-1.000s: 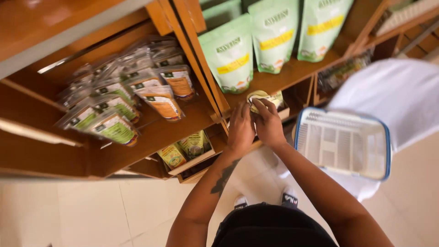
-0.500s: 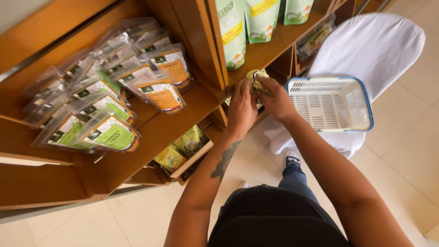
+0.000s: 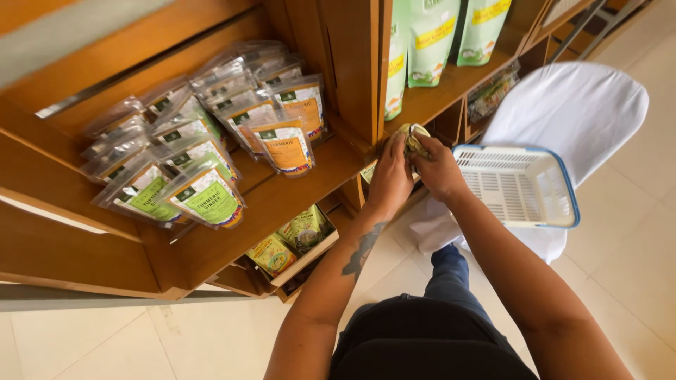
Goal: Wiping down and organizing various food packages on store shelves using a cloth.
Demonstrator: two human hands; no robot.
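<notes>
Mid-frame, our left hand (image 3: 389, 179) and right hand (image 3: 438, 169) both clasp a small packet (image 3: 412, 137) at the shelf (image 3: 451, 88); the basket (image 3: 517, 186) looks empty.

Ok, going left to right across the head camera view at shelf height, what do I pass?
Clear pouches with green labels → pouches with orange labels → left hand → small packet held in both hands → right hand → white basket with blue rim → white cloth-covered chair.
</notes>
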